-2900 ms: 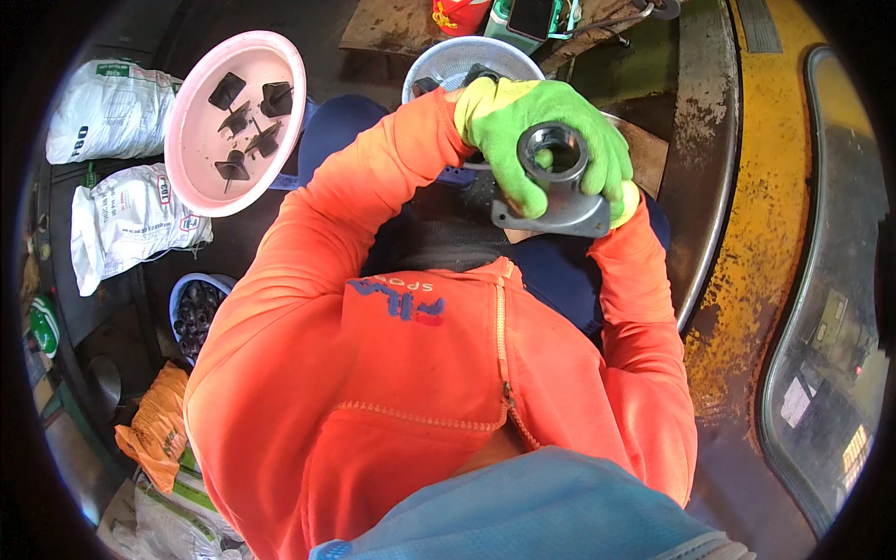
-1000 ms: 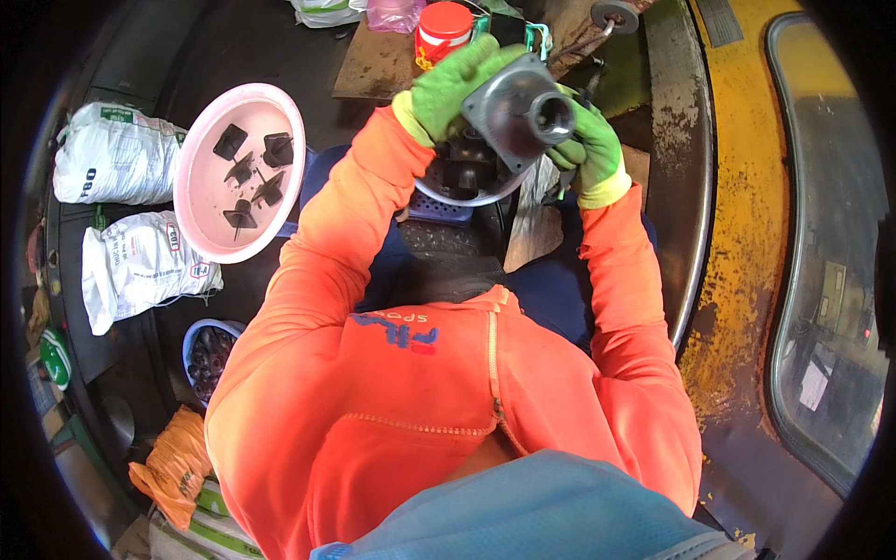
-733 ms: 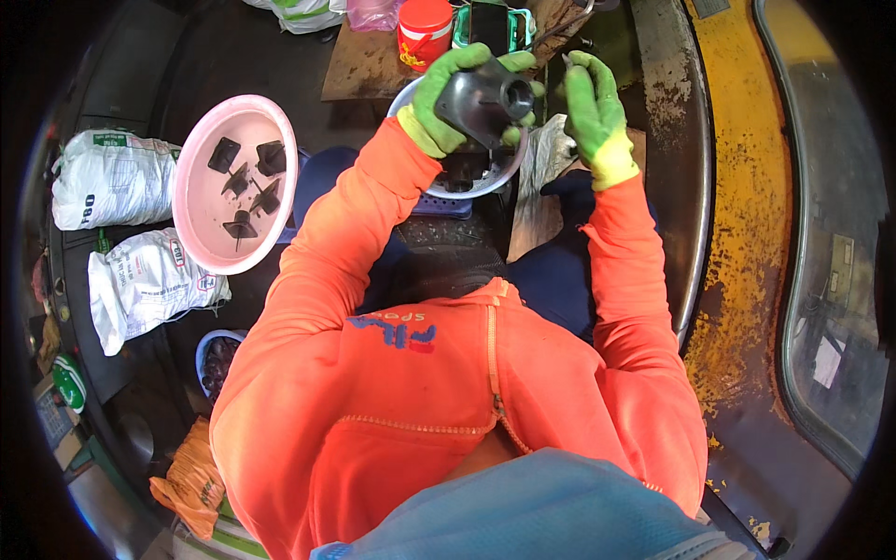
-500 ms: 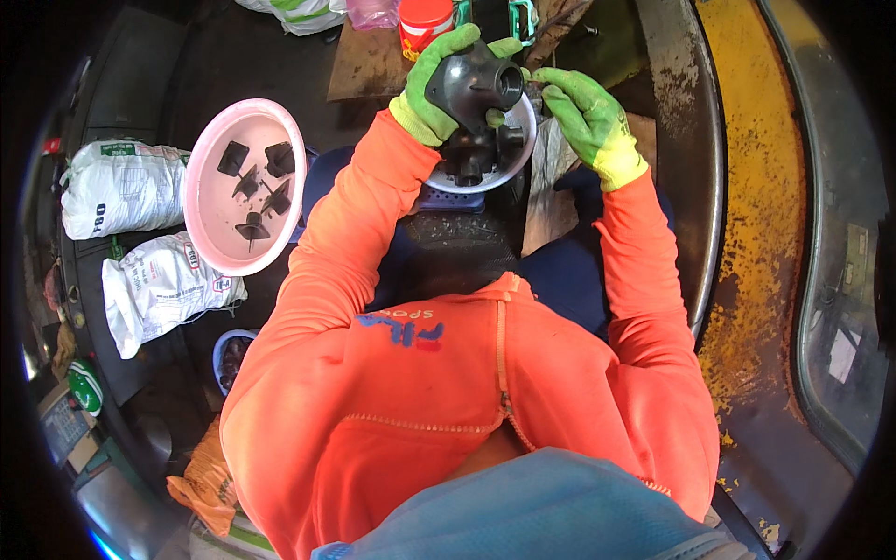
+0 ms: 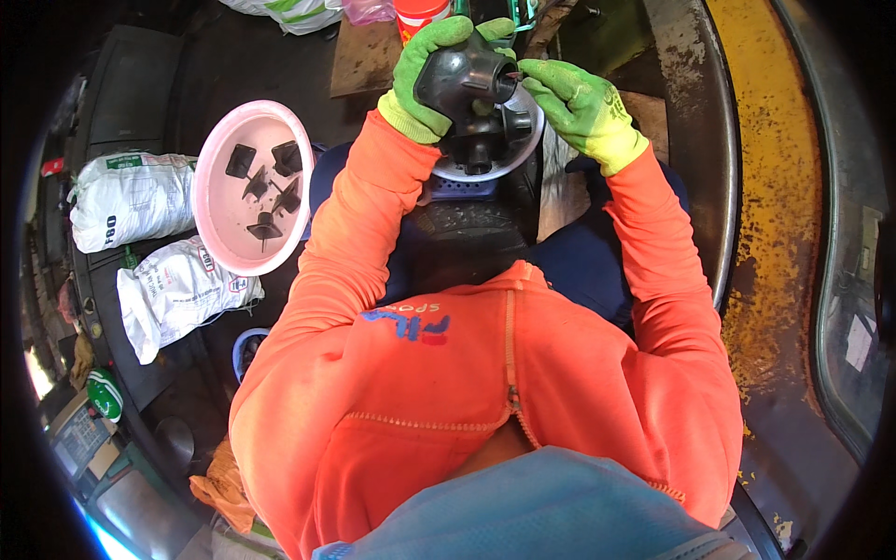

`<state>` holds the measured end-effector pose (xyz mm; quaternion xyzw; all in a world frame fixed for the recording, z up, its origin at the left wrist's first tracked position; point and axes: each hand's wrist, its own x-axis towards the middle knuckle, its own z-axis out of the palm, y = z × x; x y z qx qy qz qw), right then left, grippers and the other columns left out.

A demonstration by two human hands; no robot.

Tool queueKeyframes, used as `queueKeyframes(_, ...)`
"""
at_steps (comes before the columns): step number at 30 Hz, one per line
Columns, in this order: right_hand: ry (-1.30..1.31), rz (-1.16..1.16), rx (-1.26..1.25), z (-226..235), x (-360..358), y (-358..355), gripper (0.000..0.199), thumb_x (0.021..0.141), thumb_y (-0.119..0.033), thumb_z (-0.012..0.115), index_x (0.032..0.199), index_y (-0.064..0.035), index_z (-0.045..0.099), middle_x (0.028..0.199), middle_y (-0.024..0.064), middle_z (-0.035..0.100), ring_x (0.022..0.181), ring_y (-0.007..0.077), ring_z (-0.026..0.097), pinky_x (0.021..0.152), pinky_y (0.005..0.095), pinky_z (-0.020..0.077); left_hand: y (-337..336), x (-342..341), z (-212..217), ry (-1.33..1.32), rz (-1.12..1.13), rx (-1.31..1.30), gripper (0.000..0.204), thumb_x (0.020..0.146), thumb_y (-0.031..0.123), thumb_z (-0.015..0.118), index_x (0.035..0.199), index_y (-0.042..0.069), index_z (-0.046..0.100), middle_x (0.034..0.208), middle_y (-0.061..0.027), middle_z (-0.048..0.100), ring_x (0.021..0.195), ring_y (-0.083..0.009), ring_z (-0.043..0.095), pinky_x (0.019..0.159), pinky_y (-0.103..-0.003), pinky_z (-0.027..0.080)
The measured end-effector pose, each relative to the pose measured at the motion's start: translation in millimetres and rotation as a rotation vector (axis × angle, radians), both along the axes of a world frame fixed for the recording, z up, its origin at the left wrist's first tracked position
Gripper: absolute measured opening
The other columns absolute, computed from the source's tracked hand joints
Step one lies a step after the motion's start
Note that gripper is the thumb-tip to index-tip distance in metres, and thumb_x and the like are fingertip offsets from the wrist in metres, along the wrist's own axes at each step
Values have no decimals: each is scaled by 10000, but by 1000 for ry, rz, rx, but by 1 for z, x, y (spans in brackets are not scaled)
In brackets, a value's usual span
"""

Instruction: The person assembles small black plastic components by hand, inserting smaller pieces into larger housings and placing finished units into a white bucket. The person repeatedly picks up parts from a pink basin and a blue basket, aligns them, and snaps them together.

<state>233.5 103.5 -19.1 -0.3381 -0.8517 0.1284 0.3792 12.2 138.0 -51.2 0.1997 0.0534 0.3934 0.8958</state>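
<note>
i have the left hand (image 5: 422, 73) wrapped round a dark metal housing (image 5: 462, 79), fingers curled over its far side and thumb underneath, so it is gripped firmly and held up just above the white bowl (image 5: 534, 140). the right hand (image 5: 581, 101) sits just beside the housing's open round mouth, its fingers (image 5: 541, 71) drawn together and pinching what looks like a small thin reddish piece at the rim of that mouth; it is too small for me to tell what it is.

to do this well, i judge the left grip should keep the mouth turned toward the right fingertips and steady, while the right works only with the fingertips, squarely along the bore, not levering sideways. thick gloves dull the feel, so slow and light seems wise, and staying over the bowl means a dropped piece should land there.

the housing is smooth, rounded, dull grey-black, likely cast metal, with a short tubular neck. the gloves are knitted, bright green with a coated, grippy look. more dark parts lie in the bowl below the fingers. well off to the left of the left hand a pink plastic basin (image 5: 213, 168) holds small black angular pieces (image 5: 266, 187).
</note>
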Motion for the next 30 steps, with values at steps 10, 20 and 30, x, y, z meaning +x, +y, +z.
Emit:
queueKeyframes(10,187,12,-322,-16,-12,-13,257,933,-143,593,1151,-9,617,996,137,677,876,239,667,756,331,521,-18,12,24,-40,215,13,567,804,231,623,1301,-14,505,1171,-163,598,1012,-287,624,916,-418,516)
queueKeyframes(20,506,2,-897,-7,-26,-33,278,973,-217,525,1132,-9,620,936,52,635,807,118,583,725,275,493,-25,22,33,121,511,351,732,713,289,685,1343,-18,473,1206,-144,554,1058,-239,587,896,-349,514)
queueKeyframes(30,793,97,-1324,25,-23,-48,251,963,-279,527,1025,-62,638,676,-48,483,578,26,394,495,189,302,-20,22,19,363,793,746,879,680,308,824,1393,-7,416,1348,-133,476,1105,-229,544,955,-348,463)
